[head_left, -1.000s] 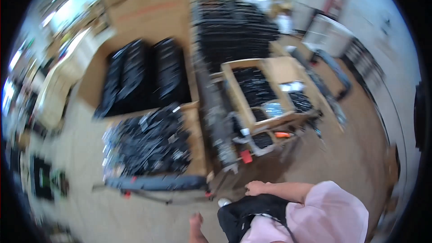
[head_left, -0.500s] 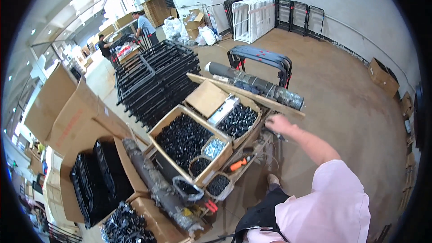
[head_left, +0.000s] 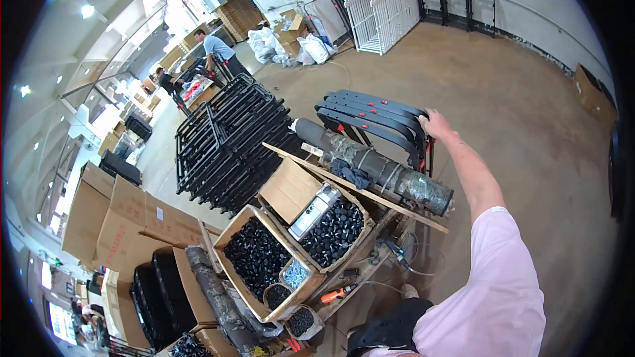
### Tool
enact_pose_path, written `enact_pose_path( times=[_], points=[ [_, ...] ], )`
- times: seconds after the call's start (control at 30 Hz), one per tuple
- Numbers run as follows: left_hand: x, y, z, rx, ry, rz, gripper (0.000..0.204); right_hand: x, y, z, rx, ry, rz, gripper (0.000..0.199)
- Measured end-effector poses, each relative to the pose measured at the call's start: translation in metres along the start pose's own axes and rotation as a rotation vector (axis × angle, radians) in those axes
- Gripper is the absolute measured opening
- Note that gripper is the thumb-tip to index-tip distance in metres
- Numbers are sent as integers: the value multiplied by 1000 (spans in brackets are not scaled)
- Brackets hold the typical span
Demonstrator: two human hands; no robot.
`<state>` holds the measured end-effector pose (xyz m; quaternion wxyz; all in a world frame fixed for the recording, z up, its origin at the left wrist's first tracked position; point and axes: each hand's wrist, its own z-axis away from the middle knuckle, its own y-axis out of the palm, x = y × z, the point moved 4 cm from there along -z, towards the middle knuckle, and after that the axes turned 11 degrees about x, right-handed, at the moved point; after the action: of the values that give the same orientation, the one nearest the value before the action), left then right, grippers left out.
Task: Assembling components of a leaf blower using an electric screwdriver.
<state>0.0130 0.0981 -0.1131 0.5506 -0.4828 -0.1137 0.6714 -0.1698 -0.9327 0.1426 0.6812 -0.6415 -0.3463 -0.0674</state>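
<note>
Past the long wrapped roll (head_left: 380, 164), your right hand (head_left: 435, 124) is at the near right corner of the black curved tubular frames (head_left: 387, 119).
Your right arm reaches forward, the fingers bent against the rounded end of the frames; how tightly they close on it, you cannot tell, and your left hand is out of view. The frames, dotted with small red pieces, stand nested on the brown floor, just beyond the roll. On your side of that roll runs a wooden plank (head_left: 370, 194), then open cardboard boxes of small black plastic parts (head_left: 333, 235), with an orange-bodied tool (head_left: 338, 294) beside them. Black flat frames (head_left: 228, 139) lie piled to the left.
</note>
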Motion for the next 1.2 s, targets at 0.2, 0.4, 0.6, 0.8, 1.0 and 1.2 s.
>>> enact_pose_path(
  times=[0.2,0.4,0.6,0.8,1.0,1.2],
  points=[
    [-131,-71,-13,-32,-77,-187,49,-18,10,-33,159,-82,-103,48],
    [-318,-58,-54,-159,294,-71,32,-29,6,-24,-4,-141,-15,42],
    [-451,29,-101,177,400,495,29,-70,-31,28,-2,-146,-51,42],
    [-638,142,-96,607,729,361,34,-98,-57,147,-49,-49,-93,43],
    [-769,290,-31,1148,390,858,41,-106,-45,304,84,98,-359,48],
    [-747,312,38,1110,263,861,34,-335,82,447,30,777,-1166,54]
  ],
)
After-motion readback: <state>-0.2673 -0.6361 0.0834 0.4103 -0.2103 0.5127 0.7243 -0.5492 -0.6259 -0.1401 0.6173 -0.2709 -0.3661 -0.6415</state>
